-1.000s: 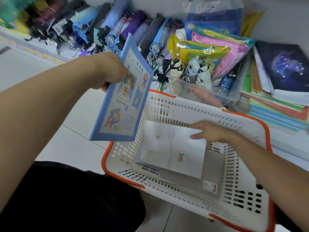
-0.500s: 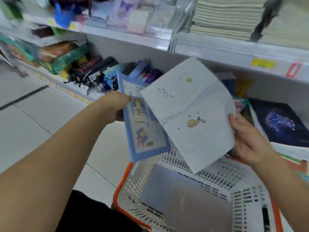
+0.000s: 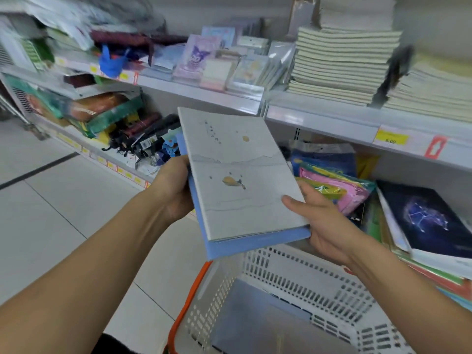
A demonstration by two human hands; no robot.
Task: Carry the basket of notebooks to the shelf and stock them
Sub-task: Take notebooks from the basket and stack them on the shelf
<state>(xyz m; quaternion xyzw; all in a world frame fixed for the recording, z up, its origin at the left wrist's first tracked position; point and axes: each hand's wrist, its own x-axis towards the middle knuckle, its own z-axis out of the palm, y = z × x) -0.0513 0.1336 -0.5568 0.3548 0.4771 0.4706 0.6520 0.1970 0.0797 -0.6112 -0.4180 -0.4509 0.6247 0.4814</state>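
Both hands hold two stacked notebooks: left hand grips the far-left edge, right hand pinches the near corner. The shelf lies ahead, above the fingers.

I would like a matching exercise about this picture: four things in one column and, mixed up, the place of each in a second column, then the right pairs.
Things
1. grey notebook
2. blue notebook
3. white basket
4. dark constellation notebook

Places
A. below the hands, with an orange rim
B. on the lower shelf at the right
C. directly under another notebook, held in both hands
D. on top of the held pair

Pairs: 1-D, 2-C, 3-A, 4-B
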